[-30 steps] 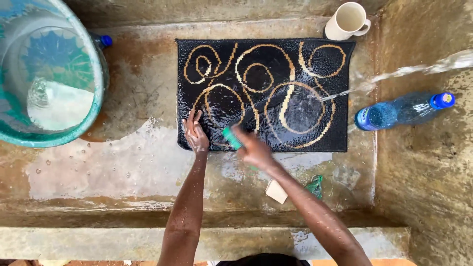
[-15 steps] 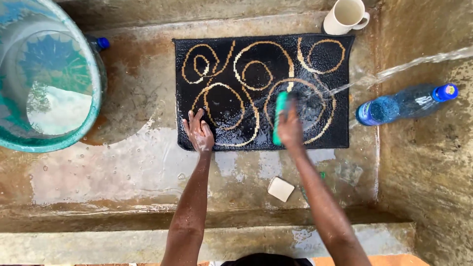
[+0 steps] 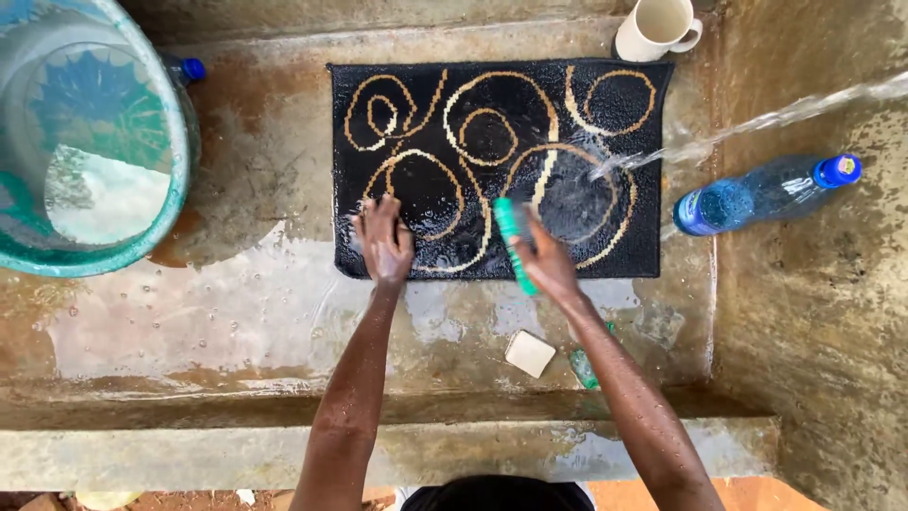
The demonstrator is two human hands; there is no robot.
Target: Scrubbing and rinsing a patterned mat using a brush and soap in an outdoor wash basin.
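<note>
A wet black mat [image 3: 586, 104] with tan and cream loops lies flat on a concrete wash floor. My left hand [image 3: 383, 238] presses flat on its near left edge, fingers spread. My right hand [image 3: 546, 263] grips a green scrub brush [image 3: 509, 237], held on the mat's near middle. A stream of water [image 3: 757, 121] comes from the right and lands on the mat just beyond the brush.
A teal basin [image 3: 142, 241] of water stands at the left, with a blue-capped bottle [image 3: 189, 71] behind it. A cream mug [image 3: 654, 26] sits at the mat's far right corner. A blue plastic bottle [image 3: 761, 196] lies to the right. A soap bar [image 3: 529, 353] rests near me.
My right hand with the brush swept from the near edge out to the mat's middle right, then came back toward me and left. My left hand stayed pressed on the mat.
</note>
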